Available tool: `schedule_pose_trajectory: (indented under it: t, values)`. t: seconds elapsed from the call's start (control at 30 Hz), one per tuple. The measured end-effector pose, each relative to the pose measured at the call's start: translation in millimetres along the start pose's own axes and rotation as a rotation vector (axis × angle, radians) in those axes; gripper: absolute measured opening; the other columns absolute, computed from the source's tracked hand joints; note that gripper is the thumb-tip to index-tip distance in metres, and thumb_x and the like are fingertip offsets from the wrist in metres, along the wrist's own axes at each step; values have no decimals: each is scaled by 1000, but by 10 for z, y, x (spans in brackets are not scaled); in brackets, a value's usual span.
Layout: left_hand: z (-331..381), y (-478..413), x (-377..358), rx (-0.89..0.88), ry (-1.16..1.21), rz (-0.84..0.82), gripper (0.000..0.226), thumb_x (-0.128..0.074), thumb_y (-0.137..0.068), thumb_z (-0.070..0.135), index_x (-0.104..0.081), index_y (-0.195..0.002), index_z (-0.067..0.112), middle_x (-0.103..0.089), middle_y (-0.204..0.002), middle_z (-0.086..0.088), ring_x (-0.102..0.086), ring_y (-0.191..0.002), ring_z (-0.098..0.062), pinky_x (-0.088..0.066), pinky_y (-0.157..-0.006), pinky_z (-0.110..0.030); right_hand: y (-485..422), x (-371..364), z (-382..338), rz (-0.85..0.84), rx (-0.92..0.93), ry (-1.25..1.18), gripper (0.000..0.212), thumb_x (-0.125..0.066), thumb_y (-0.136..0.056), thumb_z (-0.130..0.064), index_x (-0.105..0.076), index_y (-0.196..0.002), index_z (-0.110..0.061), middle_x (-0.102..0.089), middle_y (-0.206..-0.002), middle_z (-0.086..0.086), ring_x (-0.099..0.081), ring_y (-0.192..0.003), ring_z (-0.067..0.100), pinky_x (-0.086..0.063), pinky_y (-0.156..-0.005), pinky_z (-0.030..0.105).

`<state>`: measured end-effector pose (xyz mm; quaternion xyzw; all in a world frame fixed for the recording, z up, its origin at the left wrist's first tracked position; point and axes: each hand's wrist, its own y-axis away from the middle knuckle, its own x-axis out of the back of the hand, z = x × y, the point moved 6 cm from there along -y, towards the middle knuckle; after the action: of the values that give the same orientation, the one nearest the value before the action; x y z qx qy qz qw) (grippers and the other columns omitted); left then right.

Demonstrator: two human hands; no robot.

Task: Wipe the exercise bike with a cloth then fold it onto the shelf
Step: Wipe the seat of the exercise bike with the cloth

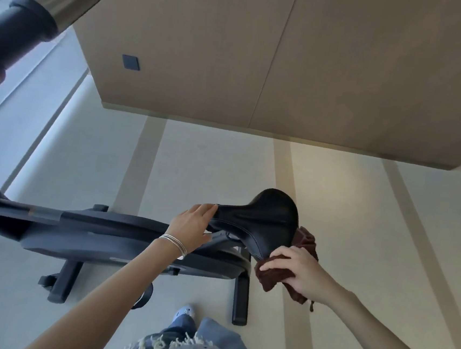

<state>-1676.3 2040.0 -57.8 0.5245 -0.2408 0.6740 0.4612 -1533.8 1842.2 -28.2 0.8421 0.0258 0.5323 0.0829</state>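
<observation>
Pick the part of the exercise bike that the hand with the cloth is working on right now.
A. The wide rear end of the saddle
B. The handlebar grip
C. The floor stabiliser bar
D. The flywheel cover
A: the right hand presses the dark brown cloth against the broad back edge of the black saddle, while the left hand steadies the saddle's narrow nose.

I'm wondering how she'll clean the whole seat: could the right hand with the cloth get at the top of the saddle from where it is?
Probably yes. The right hand presses the brown cloth against the saddle's rear edge, and nothing covers the top. The left hand only steadies the narrow nose.
</observation>
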Motion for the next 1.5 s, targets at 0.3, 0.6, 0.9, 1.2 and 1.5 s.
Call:
schedule_pose_trajectory:
  t: [0.3,0.6,0.9,1.2,1.5]
  values:
    - [235,-252,-78,-25,-15,16,66,-56,-89,32,-27,-144,10,-34,-149,-3,-32,-136,-20,-37,-104,-32,-371,395,225,610,-453,-222,39,-67,-83,-13,-62,-120,-24,-55,-110,-2,-53,-102,17,-40,-93,23]
    - [189,-328,-136,67,23,17,56,-56,-88,11,-36,-140,16,-44,-143,0,-39,-131,-20,-49,-90,-36,-387,246,119,444,-513,-143,36,-67,-83,-23,-63,-119,-28,-66,-112,-3,-61,-98,21,-47,-83,30]
    - [164,-340,-132,96,71,34,55,-59,-87,13,-40,-138,18,-48,-140,0,-43,-128,-20,-52,-87,-36,-1063,585,480,427,-652,-183,37,-63,-87,-23,-59,-124,-26,-61,-121,5,-57,-109,27,-43,-94,34]
    - [146,-315,-107,119,198,38,55,-59,-84,7,-45,-136,17,-50,-138,0,-45,-125,-23,-51,-90,-40,-577,260,93,558,-456,195,48,-69,-74,0,-64,-117,-19,-63,-108,12,-60,-91,33,-50,-81,46]
    - [343,-289,-17,73,-65,-125,58,-55,-89,32,-33,-138,9,-42,-142,-8,-41,-128,-27,-38,-106,-39,269,173,464,709,-764,-184,37,-68,-83,-17,-63,-118,-26,-61,-110,1,-60,-97,24,-52,-81,34]
